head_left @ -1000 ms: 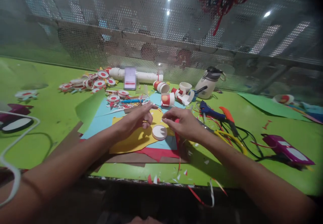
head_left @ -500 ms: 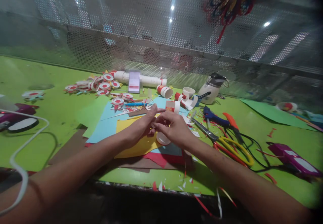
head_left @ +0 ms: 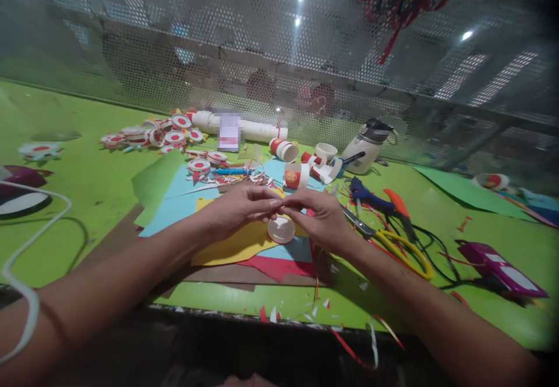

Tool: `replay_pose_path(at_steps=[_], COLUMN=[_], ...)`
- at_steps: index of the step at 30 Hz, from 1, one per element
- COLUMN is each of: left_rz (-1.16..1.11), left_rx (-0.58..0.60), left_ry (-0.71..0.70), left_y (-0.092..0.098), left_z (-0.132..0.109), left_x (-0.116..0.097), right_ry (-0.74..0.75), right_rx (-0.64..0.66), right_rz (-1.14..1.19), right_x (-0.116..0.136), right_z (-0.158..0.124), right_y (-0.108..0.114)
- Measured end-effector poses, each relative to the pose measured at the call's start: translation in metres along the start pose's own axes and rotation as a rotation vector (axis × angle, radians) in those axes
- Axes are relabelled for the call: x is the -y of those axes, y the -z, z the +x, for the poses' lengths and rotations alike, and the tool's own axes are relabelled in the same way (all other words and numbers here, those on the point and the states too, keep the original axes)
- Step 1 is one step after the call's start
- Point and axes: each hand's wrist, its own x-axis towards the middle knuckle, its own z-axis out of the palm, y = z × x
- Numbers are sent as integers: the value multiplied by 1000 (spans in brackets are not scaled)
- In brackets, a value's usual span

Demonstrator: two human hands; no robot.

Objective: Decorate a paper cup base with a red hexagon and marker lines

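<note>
My left hand (head_left: 244,208) and my right hand (head_left: 317,215) meet fingertip to fingertip over the middle of the work area. Both are closed in a pinch, and whatever lies between the fingers is too small or hidden to make out. Just below them a white round cup base (head_left: 281,230) rests on yellow paper (head_left: 231,247). Behind the fingers stands a cut red-and-white paper cup (head_left: 296,176). Light blue paper (head_left: 168,206) and red paper (head_left: 275,267) lie under the yellow sheet.
Scissors (head_left: 404,253), a blue glue gun (head_left: 371,196) and a purple device (head_left: 502,267) lie to the right. A bottle (head_left: 364,148) stands behind. Red-and-white cup-base pieces (head_left: 174,137) are heaped at back left near a phone (head_left: 229,132). A white cable (head_left: 32,241) hangs over my left forearm.
Both hands have changed their pose: the fingers, earlier overlapping, now meet at the tips, leaving the cup base more exposed. The camera view has shifted slightly.
</note>
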Motion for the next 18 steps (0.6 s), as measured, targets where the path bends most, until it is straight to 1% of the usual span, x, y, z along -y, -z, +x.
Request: replay_pose_path(at_steps=[1, 2, 5, 7, 12, 18], left_rz=[-4, -9, -23, -16, 30, 109], left_rx=[-28, -61, -149, -195, -278, -254], left_ry=[-5, -12, -31, -43, -41, -73], left_y=[0, -1, -3, -4, -8, -14], left_z=[0, 0, 1, 2, 1, -2], left_x=[0, -1, 0, 1, 3, 1], right_ry=[-38, -106, -373, -485, -572, -630], right_rx=[-2, -15, -86, -96, -39, -36], right_rz=[41, 106, 324, 396, 452, 492], right_x=[0, 0, -1, 0, 4, 8], right_z=[-1, -1, -3, -3, -3, 0], right_y=[-1, -2, -5, -4, -2, -6])
